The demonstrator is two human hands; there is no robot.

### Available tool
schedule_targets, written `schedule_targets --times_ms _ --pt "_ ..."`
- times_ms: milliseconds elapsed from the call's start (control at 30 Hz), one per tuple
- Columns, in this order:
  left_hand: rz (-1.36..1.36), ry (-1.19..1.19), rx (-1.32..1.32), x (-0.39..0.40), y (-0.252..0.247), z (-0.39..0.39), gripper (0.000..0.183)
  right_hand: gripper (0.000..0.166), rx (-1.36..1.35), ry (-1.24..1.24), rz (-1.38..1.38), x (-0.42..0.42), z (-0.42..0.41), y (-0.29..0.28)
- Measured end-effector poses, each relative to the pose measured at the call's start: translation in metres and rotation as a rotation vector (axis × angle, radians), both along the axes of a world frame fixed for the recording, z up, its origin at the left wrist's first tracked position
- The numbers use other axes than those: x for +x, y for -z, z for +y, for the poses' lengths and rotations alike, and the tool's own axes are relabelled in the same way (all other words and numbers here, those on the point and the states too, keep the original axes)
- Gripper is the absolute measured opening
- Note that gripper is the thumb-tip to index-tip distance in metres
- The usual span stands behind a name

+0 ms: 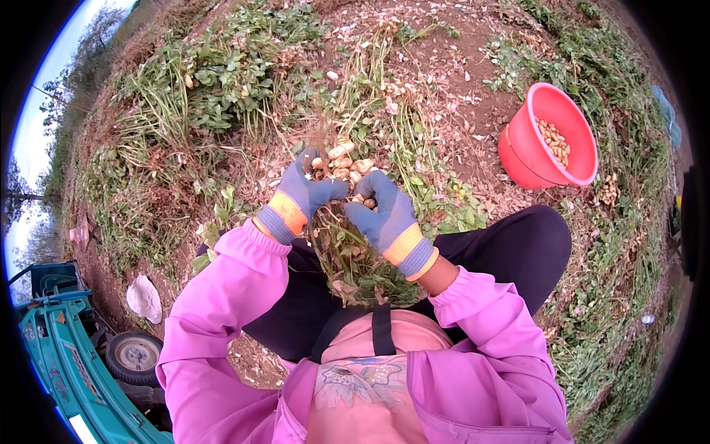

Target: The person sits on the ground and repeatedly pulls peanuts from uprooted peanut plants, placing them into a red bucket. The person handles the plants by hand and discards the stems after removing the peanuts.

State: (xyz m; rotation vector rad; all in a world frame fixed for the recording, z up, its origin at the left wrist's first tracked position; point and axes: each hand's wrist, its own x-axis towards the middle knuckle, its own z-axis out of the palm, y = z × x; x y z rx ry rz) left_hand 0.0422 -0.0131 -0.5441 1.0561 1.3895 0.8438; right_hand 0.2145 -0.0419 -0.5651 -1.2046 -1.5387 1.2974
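A cluster of peanut pods (pixel 343 164) hangs together at the root end of a pulled peanut plant (pixel 360 261), whose leafy stems lie in my lap. My left hand (pixel 310 186), in a blue-coated glove with an orange and grey cuff, grips the left side of the cluster. Gloved the same way, my right hand (pixel 383 205) is closed around some pods at the cluster's lower right. To the right, a red plastic bucket (pixel 518 150) leans towards me with loose peanut pods (pixel 552 141) inside.
Heaps of peanut plants (pixel 222 83) lie on the soil ahead and to the left, and more vines (pixel 610 277) spread along the right. A teal three-wheeled cargo vehicle (pixel 72 355) stands at the lower left, near a whitish sack-like item (pixel 144 298). My bent knees flank the plant.
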Motion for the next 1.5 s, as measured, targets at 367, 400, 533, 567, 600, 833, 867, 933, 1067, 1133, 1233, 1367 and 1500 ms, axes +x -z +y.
schedule_targets --times_ms 367,400,533,567,600,833,867,933,1067,1133,1233,1367,1500 --pt "-0.148 0.204 0.048 -0.005 -0.014 0.007 0.050 0.014 -0.460 -0.361 0.443 0.019 0.006 -0.021" --pt "-0.116 0.236 0.056 -0.005 -0.016 0.007 0.050 0.014 -0.461 -0.365 0.487 0.018 0.005 -0.018" --pt "-0.187 0.284 -0.001 -0.018 0.003 0.013 0.060 0.012 -0.519 -0.447 0.536 0.026 0.007 -0.028" --pt "-0.277 0.256 -0.026 -0.019 0.001 0.013 0.060 0.011 -0.579 -0.484 0.605 0.033 0.007 -0.036" --pt "-0.303 0.191 -0.062 -0.022 -0.006 0.014 0.063 0.010 -0.638 -0.529 0.673 0.041 0.008 -0.042" --pt "-0.385 0.217 -0.074 -0.039 0.012 0.007 0.065 0.016 -0.595 -0.125 0.559 0.047 0.034 -0.033" --pt "-0.412 0.238 -0.075 -0.036 0.010 0.006 0.065 0.018 -0.583 -0.105 0.523 0.044 0.034 -0.030" --pt "-0.226 0.289 -0.039 -0.036 0.002 0.010 0.064 0.019 -0.562 -0.057 0.504 0.042 0.037 -0.020" --pt "-0.310 0.274 -0.085 -0.034 0.009 0.010 0.063 0.021 -0.492 -0.066 0.394 0.037 0.040 -0.015" --pt "-0.318 0.296 -0.054 -0.033 0.009 0.009 0.061 0.024 -0.369 -0.084 0.300 0.034 0.040 -0.014" --pt "-0.279 0.337 -0.094 -0.026 0.008 0.011 0.072 0.028 -0.038 -0.145 0.210 0.025 0.040 -0.008" --pt "-0.110 0.376 -0.123 -0.016 -0.006 0.012 0.058 0.025 0.090 -0.190 0.013 0.027 0.037 -0.009" --pt "-0.161 0.411 -0.151 -0.023 0.012 0.010 0.047 0.021 0.043 -0.180 -0.014 0.027 0.035 -0.012"
